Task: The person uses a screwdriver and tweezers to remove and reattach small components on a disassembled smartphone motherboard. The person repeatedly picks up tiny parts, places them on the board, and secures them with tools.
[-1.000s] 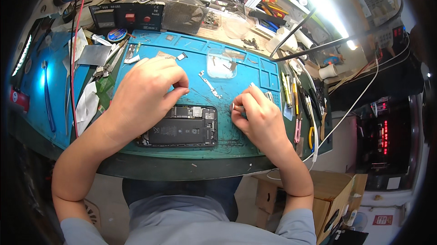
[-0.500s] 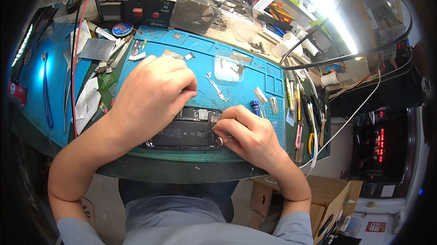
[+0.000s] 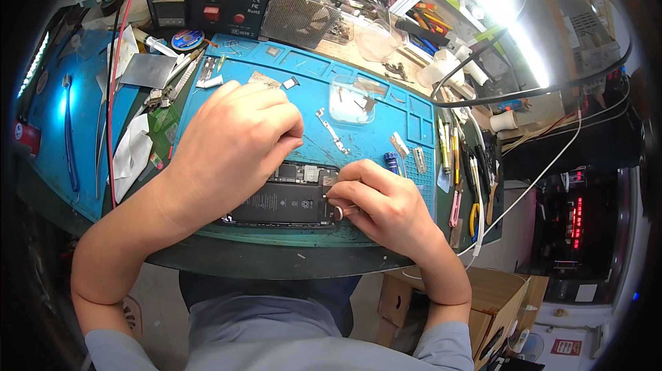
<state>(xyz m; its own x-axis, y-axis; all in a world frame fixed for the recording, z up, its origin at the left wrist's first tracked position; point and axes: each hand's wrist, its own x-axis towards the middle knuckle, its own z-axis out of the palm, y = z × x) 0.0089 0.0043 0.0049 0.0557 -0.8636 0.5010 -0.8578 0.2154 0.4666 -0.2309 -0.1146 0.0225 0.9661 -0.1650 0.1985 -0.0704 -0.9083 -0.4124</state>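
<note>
An opened smartphone (image 3: 283, 204) lies on the blue work mat (image 3: 276, 61) near the bench's front edge, its black battery and part of its circuit board exposed. Over its left part hovers my left hand (image 3: 241, 129), closed with thumb and fingers pressed together; whatever they pinch is hidden. At the phone's right end my right hand (image 3: 386, 209) is closed in a pinch, fingertips down at the frame. A small round part with a pale rim (image 3: 338, 213) shows at the thumb; its kind is too small to tell.
A clear plastic box (image 3: 352, 100) of small parts and a thin metal bracket (image 3: 332, 131) lie beyond the phone. To the right stand a blue cylinder (image 3: 392, 163) and several pens and pliers (image 3: 474, 221). A black power unit (image 3: 207, 14) is behind; a blue brush (image 3: 69, 133) lies left.
The view has shifted slightly. Both hands stay in almost the same pose over the phone; no clear change in what they hold.
</note>
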